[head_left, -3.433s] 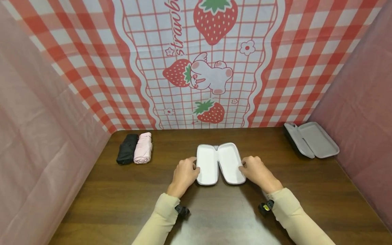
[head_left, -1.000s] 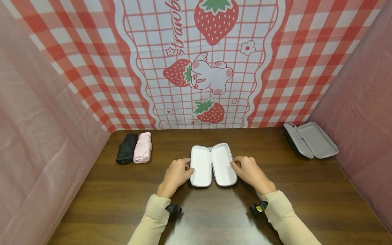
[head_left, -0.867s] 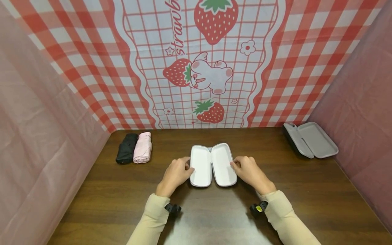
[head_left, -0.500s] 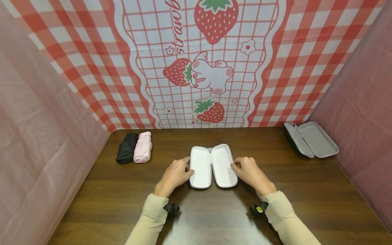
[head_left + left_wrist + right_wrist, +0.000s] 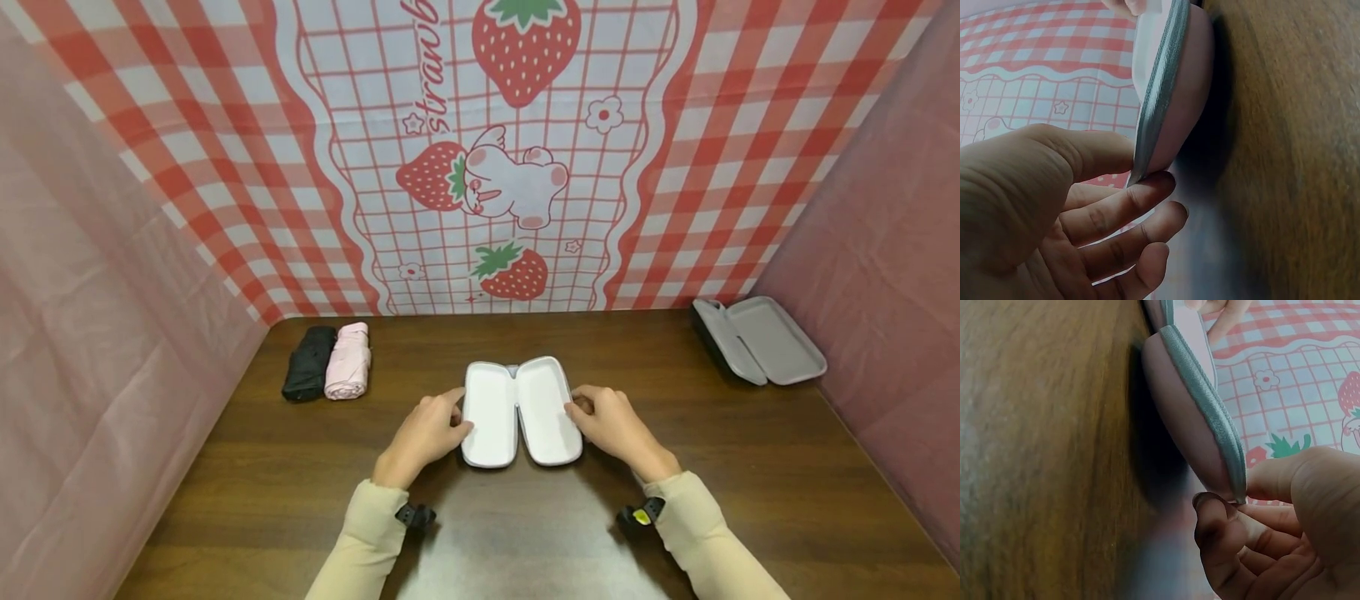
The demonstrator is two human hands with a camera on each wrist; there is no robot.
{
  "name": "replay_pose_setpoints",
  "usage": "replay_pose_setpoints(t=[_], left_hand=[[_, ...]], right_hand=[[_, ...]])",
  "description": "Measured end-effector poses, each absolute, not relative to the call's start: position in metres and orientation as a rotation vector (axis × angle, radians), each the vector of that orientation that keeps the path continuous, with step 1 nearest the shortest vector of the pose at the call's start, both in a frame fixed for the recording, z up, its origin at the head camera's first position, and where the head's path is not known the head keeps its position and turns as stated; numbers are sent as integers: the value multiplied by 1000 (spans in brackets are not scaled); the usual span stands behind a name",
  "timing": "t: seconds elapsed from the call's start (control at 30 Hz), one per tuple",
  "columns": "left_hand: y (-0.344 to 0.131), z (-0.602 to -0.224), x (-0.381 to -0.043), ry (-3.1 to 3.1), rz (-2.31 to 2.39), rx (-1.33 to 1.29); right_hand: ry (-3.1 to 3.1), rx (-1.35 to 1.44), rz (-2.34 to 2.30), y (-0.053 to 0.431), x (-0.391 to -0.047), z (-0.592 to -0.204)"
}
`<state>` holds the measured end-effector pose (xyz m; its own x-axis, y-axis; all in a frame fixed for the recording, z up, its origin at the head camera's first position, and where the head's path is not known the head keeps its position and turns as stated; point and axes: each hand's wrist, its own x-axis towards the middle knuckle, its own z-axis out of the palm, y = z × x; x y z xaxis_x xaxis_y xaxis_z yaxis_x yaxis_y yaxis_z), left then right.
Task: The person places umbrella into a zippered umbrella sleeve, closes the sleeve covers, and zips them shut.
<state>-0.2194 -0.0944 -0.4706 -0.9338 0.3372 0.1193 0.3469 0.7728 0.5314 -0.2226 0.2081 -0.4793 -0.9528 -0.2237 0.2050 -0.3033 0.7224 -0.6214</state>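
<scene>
In the head view, a white-lined case (image 5: 491, 417) was spread open near the middle of the worktop (image 5: 315, 475), its two halves side by side and joined towards the far end. The left hand (image 5: 423, 435) pinched the outer edge of the left half, and the right hand (image 5: 618, 423) pinched that of the right half. A black bundle (image 5: 308, 364) and a rolled pink bundle (image 5: 348, 361) lay side by side at the far left; an open grey case (image 5: 777, 340) lay at the far right, near the patterned cloth (image 5: 525, 179).

In the left wrist view, thumb and forefinger gripped the case at its grey zipped rim (image 5: 1161, 87), the other fingers loosely bent below.

In the right wrist view, thumb and fingers nipped the rim's near corner, above a dark shadow; whether the case touched the worktop could not be told.
</scene>
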Motion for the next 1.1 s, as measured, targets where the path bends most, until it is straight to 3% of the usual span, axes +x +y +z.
replay_pose_setpoints(t=[1.1], left_hand=[[-103, -465, -216, -2907, -959, -584]], right_hand=[[-2834, 429, 1191, 206, -223, -478]])
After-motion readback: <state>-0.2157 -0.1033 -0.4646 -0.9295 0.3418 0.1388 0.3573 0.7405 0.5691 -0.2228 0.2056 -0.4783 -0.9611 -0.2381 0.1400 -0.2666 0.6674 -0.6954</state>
